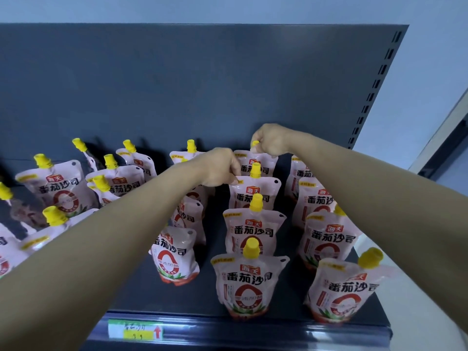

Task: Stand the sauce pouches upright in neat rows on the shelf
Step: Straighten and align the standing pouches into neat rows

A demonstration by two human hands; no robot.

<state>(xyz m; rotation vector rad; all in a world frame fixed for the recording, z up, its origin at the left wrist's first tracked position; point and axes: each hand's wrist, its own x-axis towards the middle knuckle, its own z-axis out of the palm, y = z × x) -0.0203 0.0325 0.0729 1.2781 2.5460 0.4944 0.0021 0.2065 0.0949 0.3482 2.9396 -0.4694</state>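
Rear pouch (269,163) of the centre column stands upright on the shelf (141,287), close to the back panel (177,84). The right hand (269,140) pinches its top beside the yellow cap (255,143). The second pouch (254,193), directly in front, is pinched at its top left corner by the left hand (219,167). The front pouch (249,282) stands upright near the shelf edge. The right column (326,236) is upright and in line. The left-side pouches (59,184) lean and overlap — no clear rows. A price tag (135,329) sits on the front rail.

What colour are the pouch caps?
The caps on the sauce pouches are yellow; the head view shows it best.
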